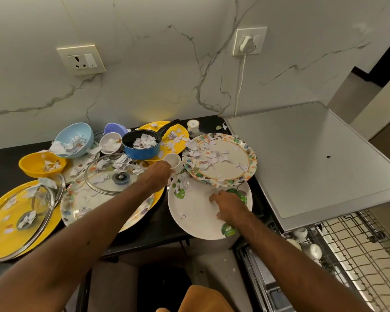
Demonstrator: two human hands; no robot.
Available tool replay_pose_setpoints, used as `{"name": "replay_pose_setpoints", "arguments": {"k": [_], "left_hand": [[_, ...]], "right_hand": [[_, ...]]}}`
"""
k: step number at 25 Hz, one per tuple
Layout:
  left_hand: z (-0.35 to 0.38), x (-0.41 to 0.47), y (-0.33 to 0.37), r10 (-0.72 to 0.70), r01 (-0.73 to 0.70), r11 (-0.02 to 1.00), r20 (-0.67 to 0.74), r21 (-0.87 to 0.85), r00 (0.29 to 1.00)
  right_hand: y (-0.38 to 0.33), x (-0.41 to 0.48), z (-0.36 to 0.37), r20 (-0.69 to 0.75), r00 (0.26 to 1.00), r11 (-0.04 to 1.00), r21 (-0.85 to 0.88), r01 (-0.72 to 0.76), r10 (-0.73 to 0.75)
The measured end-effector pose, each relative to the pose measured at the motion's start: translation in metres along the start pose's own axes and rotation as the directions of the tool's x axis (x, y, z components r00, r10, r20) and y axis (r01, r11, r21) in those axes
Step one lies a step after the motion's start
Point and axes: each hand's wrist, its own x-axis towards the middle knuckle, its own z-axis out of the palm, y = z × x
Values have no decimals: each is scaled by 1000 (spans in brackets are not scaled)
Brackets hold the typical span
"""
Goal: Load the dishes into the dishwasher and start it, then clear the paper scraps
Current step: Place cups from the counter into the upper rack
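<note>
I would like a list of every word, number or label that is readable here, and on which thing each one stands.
"gla", apparently: paper scrap on the white round plate with green leaves.
Print on scraps on the floral-rimmed round plate: too blurred to read.
Print on a scrap on the flowered plate under the glass lid: too blurred.
Blue mark on the white ceramic cup at the back: unreadable.
</note>
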Motion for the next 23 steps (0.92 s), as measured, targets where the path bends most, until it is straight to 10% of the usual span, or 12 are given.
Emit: {"name": "replay_pose_setpoints", "arguments": {"k": [8, 14, 18, 23], "left_hand": [[-27, -16, 38, -85, 48, 863, -52, -503, 995], [-28, -20, 81, -38, 178, 358, 176, -917, 984], [-12, -19, 99, 35, 399, 148, 408, -905, 912], [-4, -21, 110, 145, 400, 353, 471, -846, 870]], "right_hand": [[11, -15, 2, -63, 998, 971, 238, -9, 25], [0, -38, -20, -190, 950, 454, 889, 59, 249], [-4, -37, -21, -335, 900, 480, 861, 171, 280], [11, -48, -4, -488, 838, 629, 738, 245, 245]]}}
